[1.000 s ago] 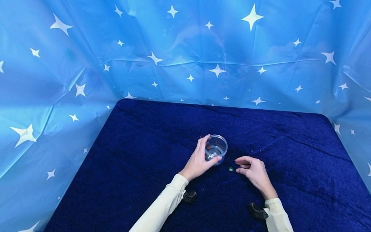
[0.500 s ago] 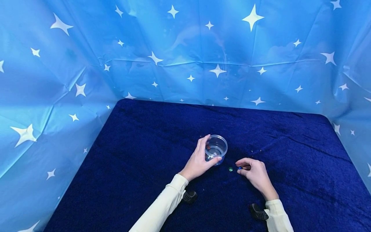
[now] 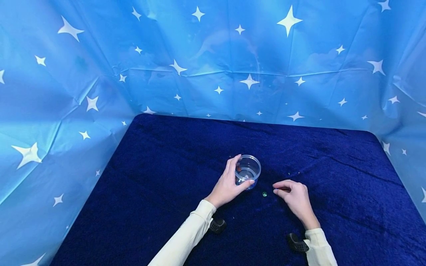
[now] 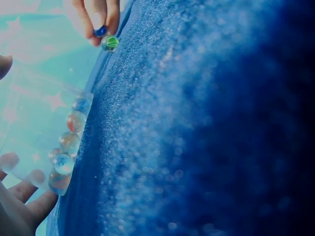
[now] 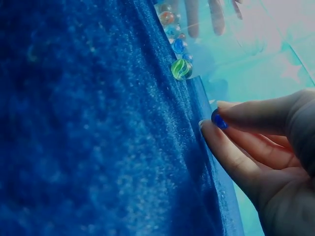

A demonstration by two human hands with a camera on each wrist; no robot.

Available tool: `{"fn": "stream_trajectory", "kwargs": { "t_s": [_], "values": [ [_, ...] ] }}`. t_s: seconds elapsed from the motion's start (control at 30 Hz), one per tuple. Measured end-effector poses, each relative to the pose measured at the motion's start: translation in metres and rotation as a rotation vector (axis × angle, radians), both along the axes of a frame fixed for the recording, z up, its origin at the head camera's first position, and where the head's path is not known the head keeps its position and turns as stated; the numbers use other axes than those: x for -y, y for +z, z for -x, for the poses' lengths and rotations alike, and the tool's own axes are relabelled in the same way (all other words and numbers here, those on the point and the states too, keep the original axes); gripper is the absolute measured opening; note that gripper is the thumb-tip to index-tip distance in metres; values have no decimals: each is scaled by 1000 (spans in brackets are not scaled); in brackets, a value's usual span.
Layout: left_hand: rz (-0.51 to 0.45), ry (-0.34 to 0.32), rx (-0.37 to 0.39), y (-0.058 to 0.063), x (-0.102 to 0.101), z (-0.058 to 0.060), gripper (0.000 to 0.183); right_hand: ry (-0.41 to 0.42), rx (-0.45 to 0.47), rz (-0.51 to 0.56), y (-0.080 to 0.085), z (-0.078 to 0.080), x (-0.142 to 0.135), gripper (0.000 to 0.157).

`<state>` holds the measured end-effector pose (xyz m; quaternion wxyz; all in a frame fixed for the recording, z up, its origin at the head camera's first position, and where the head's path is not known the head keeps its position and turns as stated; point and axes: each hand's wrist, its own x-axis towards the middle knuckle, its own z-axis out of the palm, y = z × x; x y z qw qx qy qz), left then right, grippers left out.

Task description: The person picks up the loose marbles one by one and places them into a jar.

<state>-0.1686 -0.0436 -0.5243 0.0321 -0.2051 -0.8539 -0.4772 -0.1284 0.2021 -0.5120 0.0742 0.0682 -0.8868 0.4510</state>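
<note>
My left hand grips a clear round plastic jar around its left side, thumb at the front. The jar stands upright on the dark blue cloth, and several coloured marbles lie along its bottom in the left wrist view. To the right of the jar, my right hand pinches a blue marble between thumb and fingertips; in the head view the fingers hide most of it. A clear marble with green swirls rests on the cloth between the jar and my right hand.
Dark blue plush cloth covers the table. A light blue curtain with white stars hangs behind and at the sides. Tiny specks lie on the cloth beyond my right hand.
My right hand has drawn slightly rightward, away from the green marble, its fingers closing in on the blue marble. The left hand and the jar have stayed in place.
</note>
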Motion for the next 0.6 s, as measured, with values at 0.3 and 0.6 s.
{"fn": "stream_trajectory", "kwargs": {
  "t_s": [0.3, 0.6],
  "values": [
    [7, 4, 11, 1, 0, 0, 90, -28, -33, 64, 1, 4, 2, 12],
    [8, 1, 9, 3, 0, -1, 90, -113, -58, 136, 8, 8, 6, 12]
  ]
}}
